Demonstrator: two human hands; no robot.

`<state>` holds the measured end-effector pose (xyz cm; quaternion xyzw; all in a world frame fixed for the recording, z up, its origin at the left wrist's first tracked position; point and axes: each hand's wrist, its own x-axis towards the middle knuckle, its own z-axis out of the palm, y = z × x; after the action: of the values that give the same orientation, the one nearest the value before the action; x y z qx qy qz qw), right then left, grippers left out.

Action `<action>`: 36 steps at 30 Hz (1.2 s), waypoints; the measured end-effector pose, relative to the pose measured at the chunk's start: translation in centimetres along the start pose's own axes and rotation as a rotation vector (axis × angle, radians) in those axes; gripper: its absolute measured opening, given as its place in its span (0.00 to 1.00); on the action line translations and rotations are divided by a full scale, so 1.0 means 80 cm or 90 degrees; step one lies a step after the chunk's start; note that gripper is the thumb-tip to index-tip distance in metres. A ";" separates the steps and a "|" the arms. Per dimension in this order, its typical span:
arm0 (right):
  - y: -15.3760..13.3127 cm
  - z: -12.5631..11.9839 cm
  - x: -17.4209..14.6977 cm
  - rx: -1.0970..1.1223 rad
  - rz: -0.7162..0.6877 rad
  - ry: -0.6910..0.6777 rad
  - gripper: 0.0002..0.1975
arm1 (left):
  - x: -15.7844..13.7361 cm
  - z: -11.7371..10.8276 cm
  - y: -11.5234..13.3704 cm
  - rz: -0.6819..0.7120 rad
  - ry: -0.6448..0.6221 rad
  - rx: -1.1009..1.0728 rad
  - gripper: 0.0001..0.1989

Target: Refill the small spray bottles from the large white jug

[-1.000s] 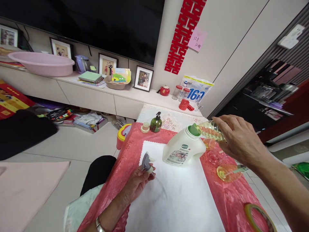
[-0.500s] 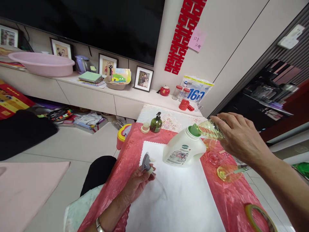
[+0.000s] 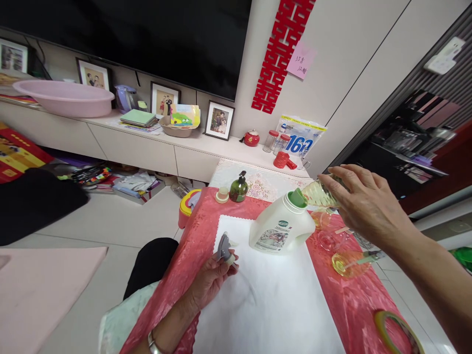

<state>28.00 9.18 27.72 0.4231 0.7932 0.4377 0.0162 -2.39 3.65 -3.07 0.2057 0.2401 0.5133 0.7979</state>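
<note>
White jug point(image 3: 282, 226) takes the pour near the sheet's far right corner

The right hand point(image 3: 363, 199) is curled round a clear ribbed bottle point(image 3: 317, 194), tipped with its mouth at the green insert point(image 3: 296, 198) in the jug's neck. To pour well, keep the bottle's mouth over that insert and raise its base gradually, so the stream stays thin. Nothing steadies the jug, so avoid leaning on its neck. The left hand point(image 3: 212, 280) grips a grey pump head point(image 3: 224, 247); I'd keep it clear of the jug.

Room is tightest along the table's right edge: a stemmed glass of yellow liquid point(image 3: 346, 264) lies under the right forearm, with a tape roll point(image 3: 383, 324) at the near right. A green pump bottle point(image 3: 239, 189) stands beyond the white sheet's point(image 3: 280, 305) far edge. The best open space is on the sheet, from the jug toward the near edge.
</note>
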 end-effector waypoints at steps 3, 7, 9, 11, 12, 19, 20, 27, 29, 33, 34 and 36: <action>-0.001 -0.005 0.003 -0.011 -0.008 -0.010 0.26 | 0.000 -0.001 -0.001 0.001 -0.002 -0.004 0.19; -0.004 -0.012 0.007 -0.025 -0.014 -0.012 0.26 | 0.001 -0.003 -0.002 0.001 -0.003 -0.006 0.19; -0.005 -0.016 0.009 -0.010 -0.009 -0.014 0.25 | 0.001 -0.003 -0.002 0.001 -0.005 -0.008 0.19; -0.006 -0.019 0.009 0.015 0.000 -0.008 0.24 | 0.001 -0.004 -0.002 0.001 -0.008 -0.010 0.19; -0.006 -0.020 0.009 0.020 0.001 -0.008 0.24 | 0.001 -0.004 -0.002 0.000 -0.011 -0.011 0.19; -0.012 -0.020 -0.001 -0.072 -0.013 0.035 0.21 | 0.002 -0.005 -0.004 0.001 -0.014 -0.011 0.20; -0.015 -0.019 -0.003 -0.083 -0.005 0.038 0.22 | 0.002 -0.005 -0.004 0.001 -0.016 -0.012 0.20; -0.019 -0.016 -0.040 0.012 0.198 0.009 0.24 | 0.001 -0.003 -0.002 0.010 -0.009 -0.002 0.19; -0.022 -0.019 -0.064 0.093 0.271 -0.017 0.29 | 0.000 0.000 -0.001 0.017 -0.002 -0.004 0.21; -0.058 -0.020 -0.123 0.349 0.327 -0.064 0.46 | 0.000 0.006 0.000 0.015 0.019 -0.007 0.23; -0.076 -0.018 -0.139 0.409 0.330 -0.076 0.45 | 0.000 0.008 0.001 0.014 0.032 -0.010 0.22; -0.119 -0.012 -0.170 0.493 0.333 -0.108 0.43 | -0.001 0.015 0.005 0.016 0.068 -0.028 0.22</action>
<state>30.06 -3.26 16.88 0.6180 0.7606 0.0633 -0.1886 -2.02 3.60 -1.90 0.1633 0.2684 0.5387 0.7817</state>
